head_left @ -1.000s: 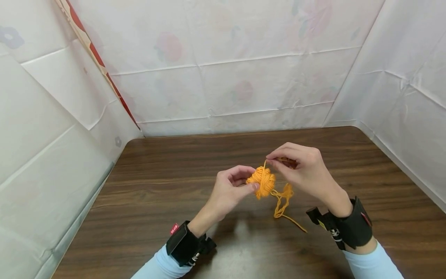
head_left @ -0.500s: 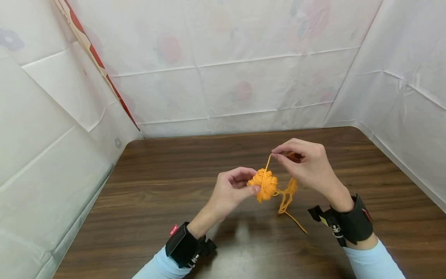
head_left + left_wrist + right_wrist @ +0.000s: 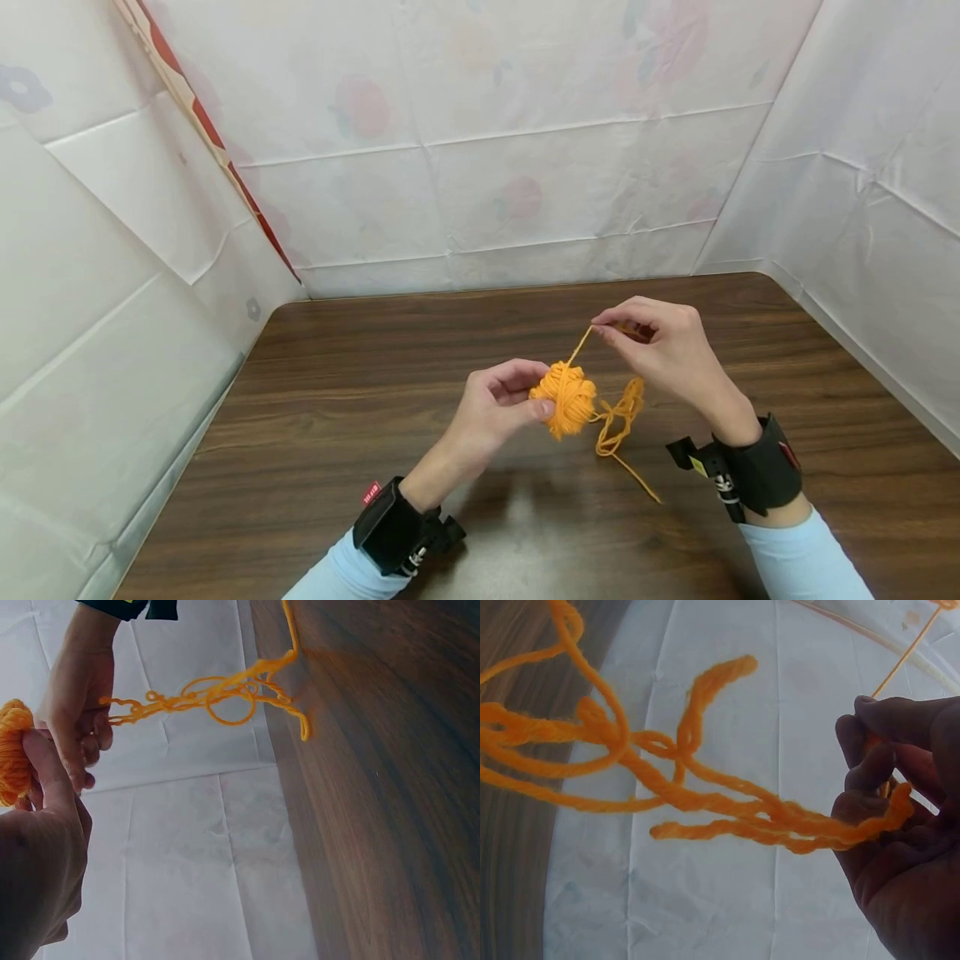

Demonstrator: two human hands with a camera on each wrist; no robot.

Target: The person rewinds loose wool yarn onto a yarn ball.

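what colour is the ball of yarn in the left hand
Orange; the small wound ball of wool yarn shows best in the head view.

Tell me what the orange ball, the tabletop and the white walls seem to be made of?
Ball: looks like soft yarn, wool or acrylic, matte and fuzzy; twisted plies show on the loose strands.
Tabletop: wood or wood-look laminate, dark brown with streaky grain and a slight sheen; which one I cannot tell.
Walls: thin sheeting, probably plastic or paper, with fold creases and faint flower prints.
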